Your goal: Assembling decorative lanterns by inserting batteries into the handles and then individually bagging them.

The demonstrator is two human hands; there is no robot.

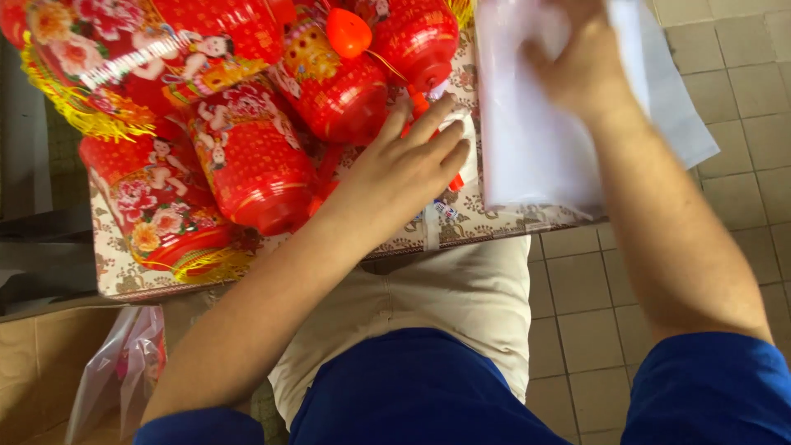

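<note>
The left hand [412,161] lies flat, palm down and fingers spread open, on a small white and red packet [456,152] that rests on the floral patterned cloth of the table [486,221], close to its front edge; the hand presses on this packet and does not close around it, and only the white end and a red strip of the packet show past the fingertips. Just beside the left hand, to the right, the right hand [587,70] is on a stack of clear plastic bags with white sheets inside [535,148], which lies on the right part of the table and hangs over its right edge above the beige tiled floor [733,189]. The picture is blurred there, so I cannot tell if the fingers of the right hand are gripping the stack or only touching it. To the left of the left hand, many red paper lanterns with flower and child pictures and yellow fringes [247,156] are piled together and cover most of the table; the nearest one touches the wrist side of the left hand. A small orange plastic ball [348,31] sits between the lanterns at the top. Under the table, on the left, a brown cardboard box [49,363] holds a crumpled clear plastic bag [124,371].
</note>
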